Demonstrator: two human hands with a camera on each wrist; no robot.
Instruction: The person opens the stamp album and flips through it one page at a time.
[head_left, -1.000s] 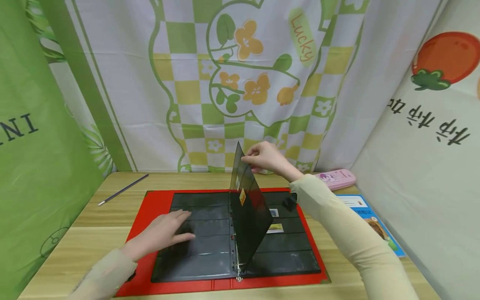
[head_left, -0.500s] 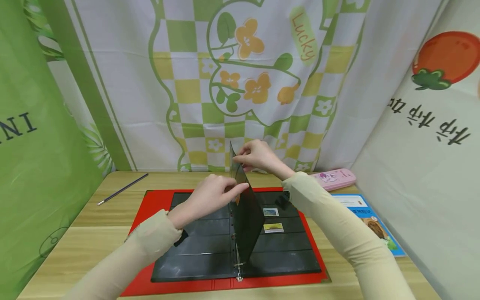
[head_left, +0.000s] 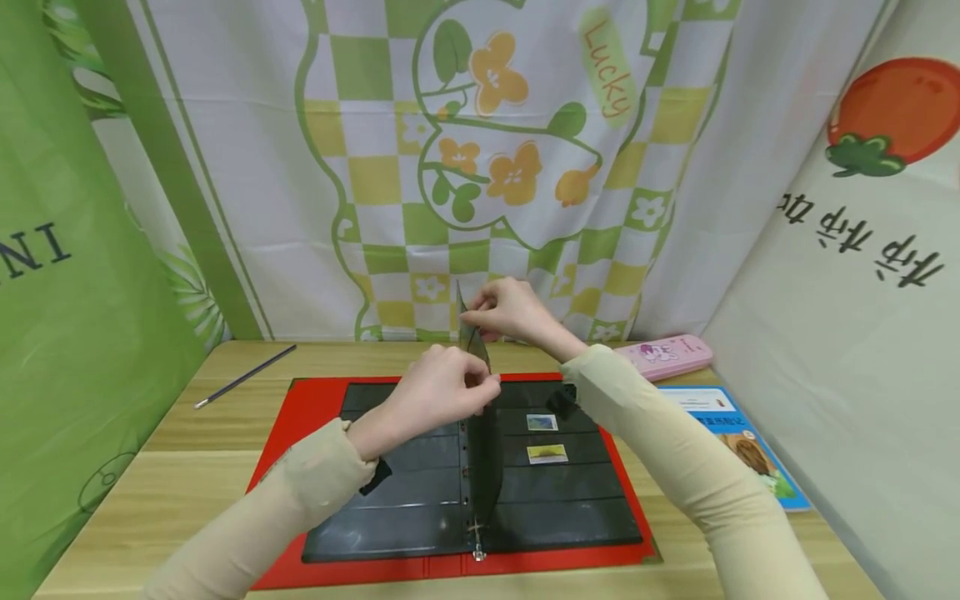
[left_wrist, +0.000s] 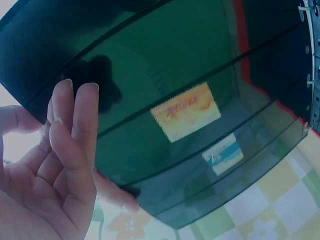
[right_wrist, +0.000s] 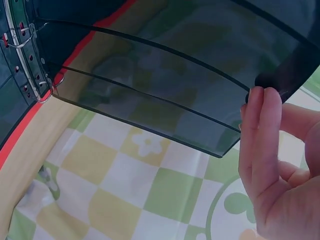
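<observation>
A red ring-bound stamp album point(head_left: 300, 408) lies spread on the table. One dark see-through pocket page point(head_left: 487, 467) stands upright over its rings. My right hand point(head_left: 513, 312) pinches this page by its outer edge, near the far corner. Closer to me, my left hand point(head_left: 442, 387) holds the same edge between thumb and fingers. In the left wrist view an orange stamp point(left_wrist: 187, 111) and a blue-and-white stamp point(left_wrist: 224, 154) sit in the raised page's pockets. On the right-hand page lie a bluish stamp point(head_left: 542, 422) and a yellow stamp point(head_left: 547, 454).
A dark pencil point(head_left: 246, 377) lies at the table's left. At the back right is a pink pencil case point(head_left: 671, 357), with a blue book point(head_left: 750, 450) in front of it, partly behind my right sleeve. Printed curtains surround the table on three sides.
My left hand has lifted off the left page and moved right to the raised page's edge. The right hand has brought that page slightly left, so it stands steeper and uncovers both stamps.
</observation>
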